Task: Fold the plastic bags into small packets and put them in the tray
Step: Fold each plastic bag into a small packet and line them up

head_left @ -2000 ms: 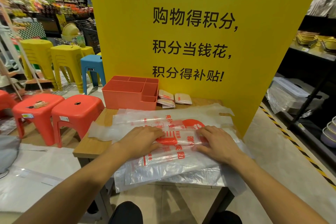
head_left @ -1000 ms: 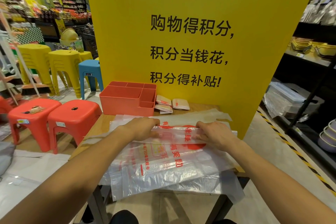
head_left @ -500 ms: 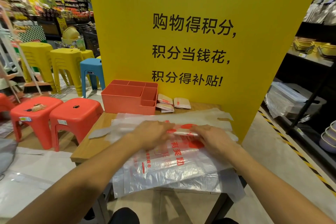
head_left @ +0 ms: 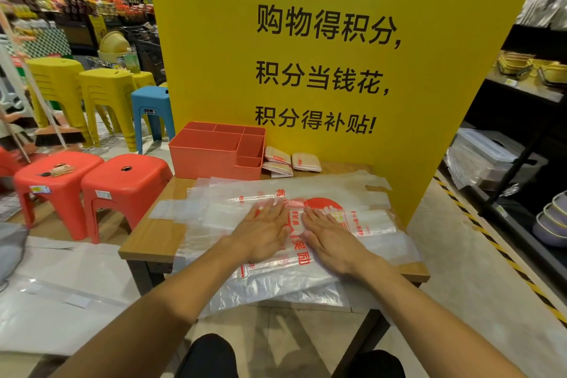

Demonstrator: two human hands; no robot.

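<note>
Two open grips, my left grip (head_left: 264, 233) and right grip (head_left: 331, 239), press flat on the clear red-printed plastic bag (head_left: 322, 205) lying long-axis left-to-right on the wooden worktop (head_left: 153, 239), coral divided tray (head_left: 202, 159) beyond, nearer my left.

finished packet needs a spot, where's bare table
Bare front-left corner of the table, beside the plastic bags. Thin strip right of the folded packets, against the yellow board. Crowded middle, under left hand and right hand.

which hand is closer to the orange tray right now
Left. The left hand lies flat on the plastic bag in front of the tray; the right hand lies beside it, farther right.
</note>
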